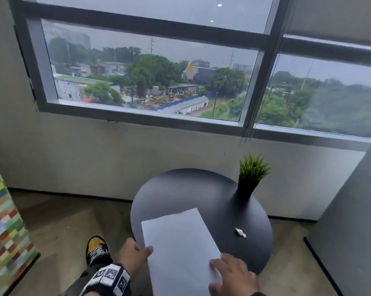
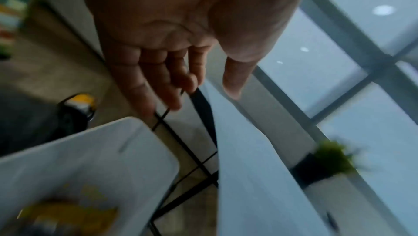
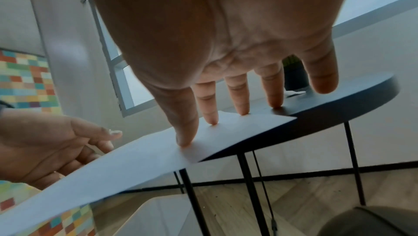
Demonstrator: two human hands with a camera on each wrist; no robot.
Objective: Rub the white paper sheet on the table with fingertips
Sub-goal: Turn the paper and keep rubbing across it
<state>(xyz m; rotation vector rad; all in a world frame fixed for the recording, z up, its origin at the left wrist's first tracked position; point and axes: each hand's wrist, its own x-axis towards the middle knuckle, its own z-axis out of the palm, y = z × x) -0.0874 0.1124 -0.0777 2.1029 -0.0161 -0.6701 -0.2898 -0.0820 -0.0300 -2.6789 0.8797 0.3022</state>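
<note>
**Two hands on a white sheet that hangs over the edge of a round dark surface**

The white paper sheet [image 1: 180, 248] lies on the round dark surface [image 1: 201, 189], with its far part flat on the top and its near part reaching out past the near edge, into the air toward the person. In the right wrist view the overhanging part bends slightly down.

The right hand [image 1: 233, 276] is over the near right corner of the sheet. Its fingers are spread and nearly straight, and the fingertips [image 3: 212, 121] press down on the paper; the thumb also touches the sheet, one finger touches the surface just beside the paper edge, and the little finger is lifted. This hand does not grasp anything.

The left hand [image 1: 133, 253] is at the left edge of the sheet, close to the rim of the surface. Its thumb lies on top of the paper and the fingers are under it, so the hand pinches the edge lightly.

Behind the sheet, a small green plant in a black pot [image 1: 249, 180] stands on the far right part of the surface. A small crumpled white scrap [image 1: 240, 232] lies to the right of the sheet, well apart from it. On the floor on the left there is a yellow and black shoe [image 1: 97, 248].
</note>
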